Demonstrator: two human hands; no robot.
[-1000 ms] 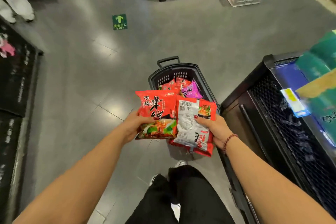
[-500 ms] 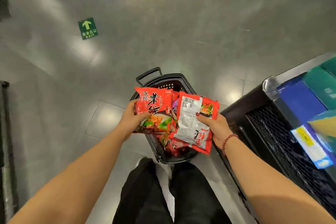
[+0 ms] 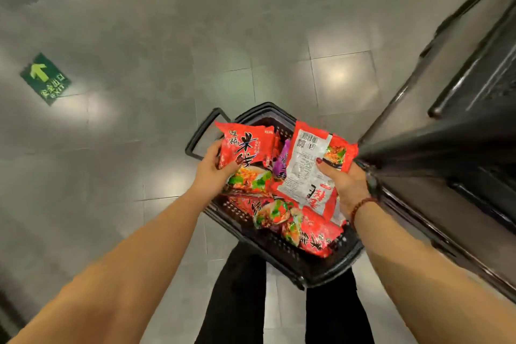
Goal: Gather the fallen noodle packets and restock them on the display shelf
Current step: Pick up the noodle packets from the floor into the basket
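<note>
Two hands, each gripping a noodle packet above the basket.

The left hand (image 3: 212,173) grips a red packet (image 3: 245,148) face up, thumb on its front. The right hand (image 3: 344,184) grips a second packet (image 3: 307,176) showing its white back. Both are held side by side just over the black basket (image 3: 321,274), where more red packets (image 3: 310,234) and a purple packet (image 3: 282,160) lie. A dark shelf unit (image 3: 460,148) stands beside the basket on the right, and a green exit sign (image 3: 46,78) is on the floor well to the left.

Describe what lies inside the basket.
Red packets and a purple packet lie in the basket. Held packets in the left hand and right hand hide whatever lies beneath.
</note>
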